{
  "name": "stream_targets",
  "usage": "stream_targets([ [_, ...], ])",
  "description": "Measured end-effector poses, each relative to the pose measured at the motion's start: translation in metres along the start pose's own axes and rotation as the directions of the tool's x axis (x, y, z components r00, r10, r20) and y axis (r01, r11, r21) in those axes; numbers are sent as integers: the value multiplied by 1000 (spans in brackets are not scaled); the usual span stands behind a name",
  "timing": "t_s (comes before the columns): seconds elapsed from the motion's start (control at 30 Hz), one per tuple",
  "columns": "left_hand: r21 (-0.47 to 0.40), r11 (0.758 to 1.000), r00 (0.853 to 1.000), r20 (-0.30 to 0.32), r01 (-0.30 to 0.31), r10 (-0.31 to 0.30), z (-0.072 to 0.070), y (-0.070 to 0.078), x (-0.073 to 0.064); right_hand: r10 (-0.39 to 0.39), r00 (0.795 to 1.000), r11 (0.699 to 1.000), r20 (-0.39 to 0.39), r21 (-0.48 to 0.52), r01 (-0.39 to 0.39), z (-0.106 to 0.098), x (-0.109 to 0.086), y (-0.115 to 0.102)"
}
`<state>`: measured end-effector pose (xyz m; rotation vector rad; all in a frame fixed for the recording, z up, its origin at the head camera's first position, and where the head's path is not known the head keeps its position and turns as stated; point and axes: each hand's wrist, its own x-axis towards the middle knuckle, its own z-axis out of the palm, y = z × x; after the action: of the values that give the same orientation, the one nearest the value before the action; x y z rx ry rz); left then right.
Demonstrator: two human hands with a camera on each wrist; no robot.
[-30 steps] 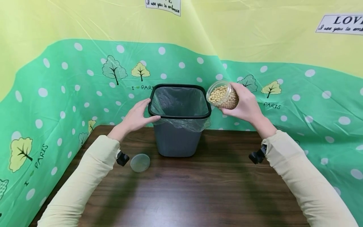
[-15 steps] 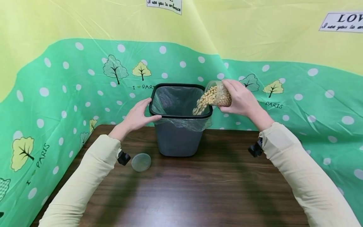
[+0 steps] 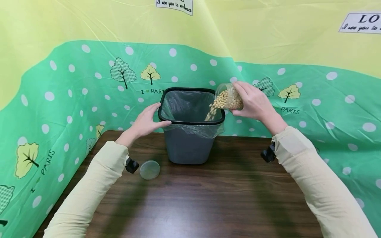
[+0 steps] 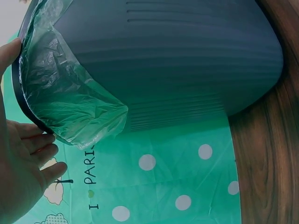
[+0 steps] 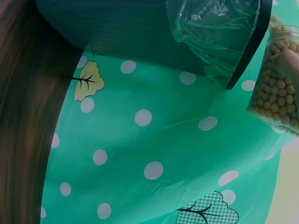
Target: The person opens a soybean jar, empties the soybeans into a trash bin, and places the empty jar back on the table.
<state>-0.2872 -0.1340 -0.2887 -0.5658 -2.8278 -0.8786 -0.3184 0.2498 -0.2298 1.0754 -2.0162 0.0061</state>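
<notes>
My right hand [image 3: 253,100] grips a clear jar [image 5: 273,88] of soybeans, tipped on its side at the right rim of a grey trash can [image 3: 189,145]. A stream of pale round soybeans [image 3: 212,111] runs from the jar's mouth into the can, which has a clear plastic liner [image 3: 184,104] folded over its black rim. My left hand [image 3: 146,122] rests on the left of that rim, thumb at the front and fingers spread behind. Its fingers [image 4: 39,147] touch the rim from outside in the left wrist view. The can's bottom inside is hidden.
A round translucent lid [image 3: 149,170] lies on the dark wooden table [image 3: 202,201], left of and in front of the can. Behind and to the left hangs a green and yellow printed cloth [image 3: 98,89].
My right hand has moved left and tipped the jar over the rim, and soybeans now pour from it. My left hand stays on the rim.
</notes>
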Motion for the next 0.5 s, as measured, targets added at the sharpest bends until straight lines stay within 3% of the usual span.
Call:
stream_targets([
  [0.5, -23, 1000, 1000, -6, 15, -15, 1, -1, 1, -109, 994, 994, -12, -18, 109, 3, 16, -1],
])
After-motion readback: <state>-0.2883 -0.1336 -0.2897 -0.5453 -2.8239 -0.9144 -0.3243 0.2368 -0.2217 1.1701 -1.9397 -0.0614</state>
